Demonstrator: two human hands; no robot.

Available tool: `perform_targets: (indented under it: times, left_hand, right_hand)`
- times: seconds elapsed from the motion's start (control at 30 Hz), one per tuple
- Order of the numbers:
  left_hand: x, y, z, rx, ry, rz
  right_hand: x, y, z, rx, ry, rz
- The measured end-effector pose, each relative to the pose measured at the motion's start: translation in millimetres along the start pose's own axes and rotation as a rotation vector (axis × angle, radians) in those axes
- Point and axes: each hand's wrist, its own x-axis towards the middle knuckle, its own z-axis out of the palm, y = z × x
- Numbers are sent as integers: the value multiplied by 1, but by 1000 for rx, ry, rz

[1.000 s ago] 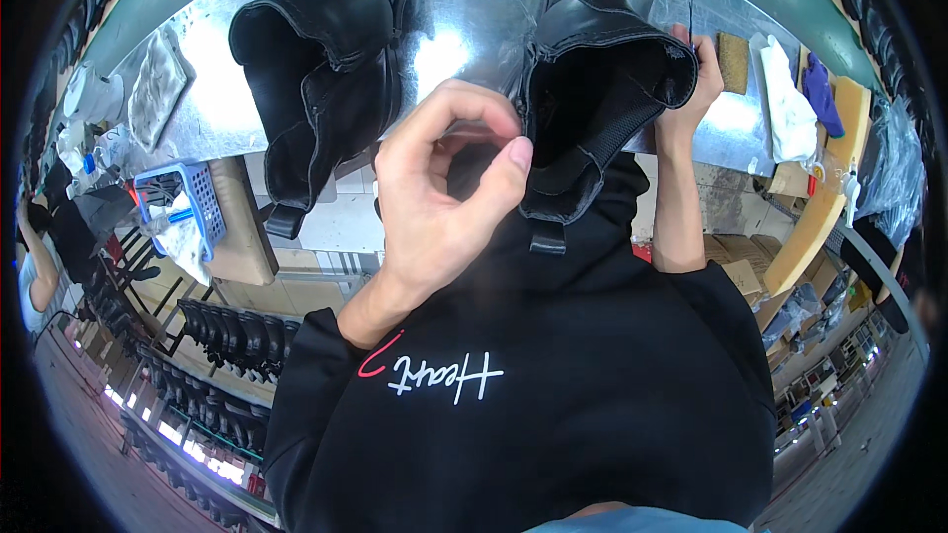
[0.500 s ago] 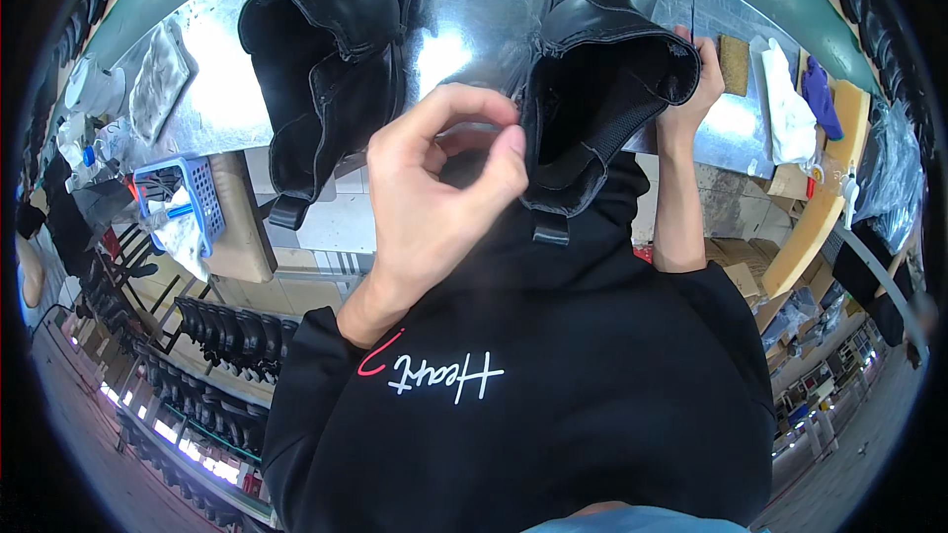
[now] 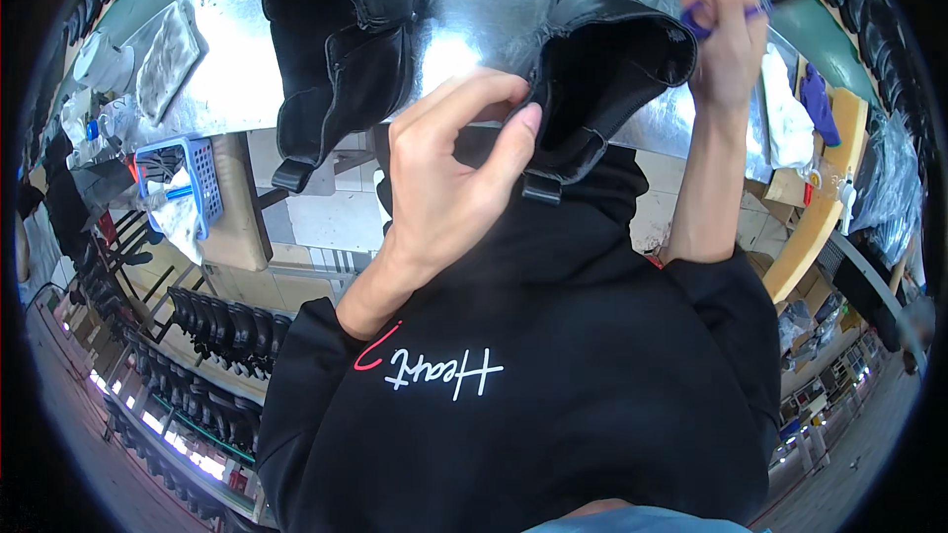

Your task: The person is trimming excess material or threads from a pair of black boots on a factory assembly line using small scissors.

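Two black leather boots lie on the metal table with their open tops toward me. At the rim of the right boot (image 3: 617, 25), on its left side, my left hand (image 3: 444, 153) is closed, thumb and forefinger pinching the edge. The left boot (image 3: 341, 59) lies untouched. My right hand (image 3: 726, 49) is raised beside the right boot, fingers closed round purple-handled scissors (image 3: 698, 24). Motion blurs their dark blades, which point away to the right. Whether a thread is in my left pinch is too small to tell.
The metal table (image 3: 232, 59) has a green padded far edge. A grey cloth pad (image 3: 170, 61) lies at its left; a white cloth (image 3: 787, 118) and a purple cloth (image 3: 820, 104) lie at its right. A blue basket (image 3: 205, 183) hangs by the left edge. Racks of black boots (image 3: 222, 326) stand lower left.
My right hand has risen from behind the right boot, bringing the scissors into view. My left hand has moved slightly right onto the boot's rim. Both boots sit a little higher in the picture.
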Motion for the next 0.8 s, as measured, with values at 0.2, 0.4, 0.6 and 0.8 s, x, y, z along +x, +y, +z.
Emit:
perform_targets:
  times: [0.2, 0.4, 0.6, 0.8]
  left_hand:
    - [0, 2, 0, -165, 74, -47]
    - [-1, 3, -5, -217, -113, -85]
    - [7, 6, 6, -220, -262, 24]
    - [12, 8, 12, -215, -249, -47]
  right_hand:
    - [12, -55, 26, -138, -591, 208]
    - [-19, -72, 5, -270, -562, 395]
    - [-40, -63, -4, -380, -395, 2]
    - [-38, -58, -21, -494, -412, -420]
